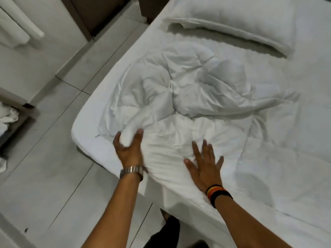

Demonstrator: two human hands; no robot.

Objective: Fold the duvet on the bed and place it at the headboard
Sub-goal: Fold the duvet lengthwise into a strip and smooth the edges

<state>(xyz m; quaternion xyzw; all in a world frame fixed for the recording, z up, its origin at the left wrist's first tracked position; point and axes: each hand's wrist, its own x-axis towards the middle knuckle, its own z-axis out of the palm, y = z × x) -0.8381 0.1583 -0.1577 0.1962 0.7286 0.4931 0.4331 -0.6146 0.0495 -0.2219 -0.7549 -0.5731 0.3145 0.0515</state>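
A white duvet (188,83) lies crumpled in a heap on the near left part of the bed (295,140), short of the pillow. My left hand (128,149), with a metal watch on the wrist, curls its thumb and fingers around a raised fold of the duvet near the bed's corner. My right hand (204,167), with dark bands on the wrist, lies flat with fingers spread on the duvet's near edge, which hangs over the side of the mattress.
A white pillow (232,20) lies at the head of the bed, top right. Pale floor tiles (53,158) run along the left side. A dark wooden panel (100,13) stands at the top, and white cloth (7,119) sits on a low shelf far left.
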